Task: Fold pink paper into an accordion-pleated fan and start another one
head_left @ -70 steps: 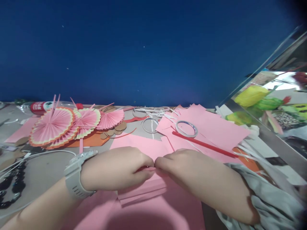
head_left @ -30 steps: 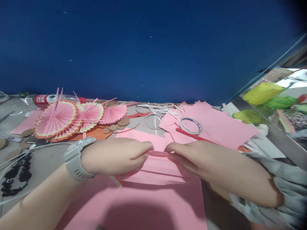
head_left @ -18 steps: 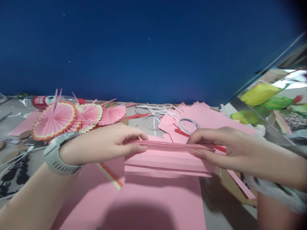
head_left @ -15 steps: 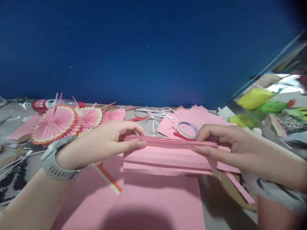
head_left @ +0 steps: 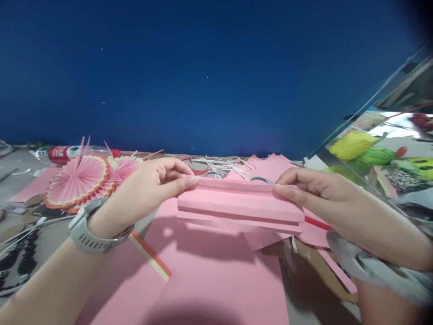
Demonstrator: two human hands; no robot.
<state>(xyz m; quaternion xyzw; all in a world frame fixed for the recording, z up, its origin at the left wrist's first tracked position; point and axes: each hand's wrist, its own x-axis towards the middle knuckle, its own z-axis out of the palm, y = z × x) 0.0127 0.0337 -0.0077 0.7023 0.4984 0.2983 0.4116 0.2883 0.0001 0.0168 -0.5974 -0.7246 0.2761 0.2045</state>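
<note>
A pleated strip of pink paper [head_left: 237, 205] hangs in the air above the table, held at both ends. My left hand [head_left: 149, 189], with a grey watch [head_left: 89, 232] on its wrist, pinches the strip's left end between thumb and fingers. My right hand [head_left: 314, 194] pinches the right end the same way. Beneath the strip lies a large flat pink sheet [head_left: 209, 275] on the table.
Finished pink paper fans [head_left: 76, 178] with yellow and orange rims lie at the left, near a red-labelled bottle [head_left: 62, 153]. Tape rings and white paper scraps [head_left: 219, 162] sit behind the strip, loose pink sheets [head_left: 267, 164] beside them. Black beads [head_left: 15, 264] and a white cable lie far left. A blue wall stands behind.
Both hands moved apart from the middle of the paper to its ends and lifted the pleated strip off the table; it has since tilted so its flat face shows.
</note>
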